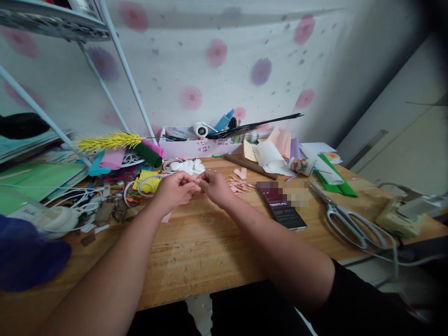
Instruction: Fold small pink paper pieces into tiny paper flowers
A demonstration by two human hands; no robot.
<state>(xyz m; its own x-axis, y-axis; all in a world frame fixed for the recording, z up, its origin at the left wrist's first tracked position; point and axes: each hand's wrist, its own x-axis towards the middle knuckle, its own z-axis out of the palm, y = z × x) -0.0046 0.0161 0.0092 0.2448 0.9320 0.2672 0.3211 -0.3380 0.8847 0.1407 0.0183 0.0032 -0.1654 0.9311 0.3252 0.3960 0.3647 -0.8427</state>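
Observation:
My left hand [175, 190] and my right hand [214, 187] meet over the middle of the table, fingertips nearly touching. Both are closed in a pinch on a small pale paper piece [194, 179], mostly covered by the fingers. Just behind them lies a bunch of white crumpled petals [187, 166]. To the right of my right hand is a pile of pale pink paper strips [241, 185]. A yellow paper scrap [145, 181] and a loop of white cord [129, 193] lie left of my left hand.
A phone [282, 205] and large scissors [346, 219] lie on the right. Behind are a white box [192, 148] of tools and rolled crepe paper [271, 156]. Cables [75, 200], a yellow sprig [108, 141] and a white rack [122, 60] occupy the left.

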